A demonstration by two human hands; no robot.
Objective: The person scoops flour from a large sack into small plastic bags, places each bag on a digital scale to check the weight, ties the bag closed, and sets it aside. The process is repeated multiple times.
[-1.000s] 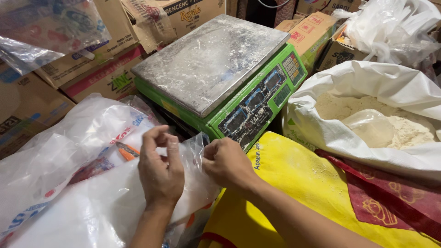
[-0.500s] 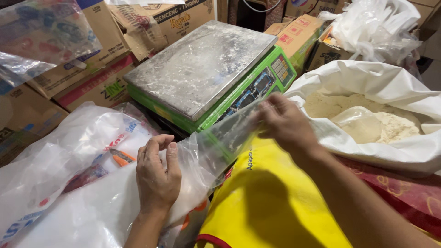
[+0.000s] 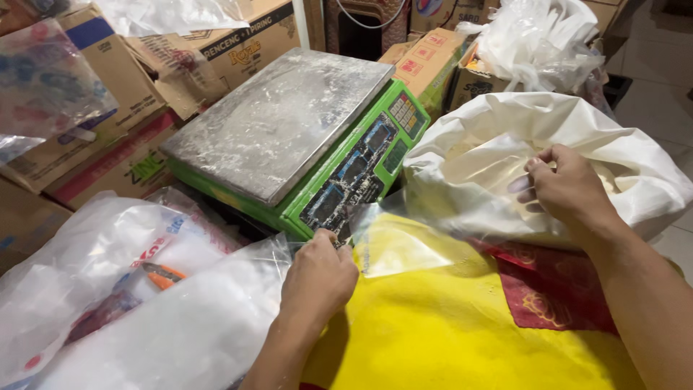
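We are looking down at both hands stretching a clear plastic bag (image 3: 426, 231) between them. The left hand (image 3: 317, 278) is pinching one corner of the bag low down, fingers closed tight on the film, right in front of the green weighing scale (image 3: 354, 170). The right hand (image 3: 563, 188) is gripping the other end, fingertips curled into the plastic, and it is hovering over the mouth of the big white sack (image 3: 635, 166). The bag is hanging taut in the air between the two, one end near the scale's display, the other at the sack's rolled rim, with the yellow cloth (image 3: 447, 325) showing through it underneath.

We are seeing pale powder inside the sack, though the right hand is hiding much of it. The scale's steel platter (image 3: 274, 123) is sitting bare and dusted white. To the left, a heap of clear plastic bags (image 3: 144, 303) is lying just beside the left wrist, something orange (image 3: 164, 276) tucked among them. Cardboard boxes (image 3: 123, 144) are stacking up behind the scale, and a bundle of white plastic (image 3: 541, 43) is sitting beyond the sack.
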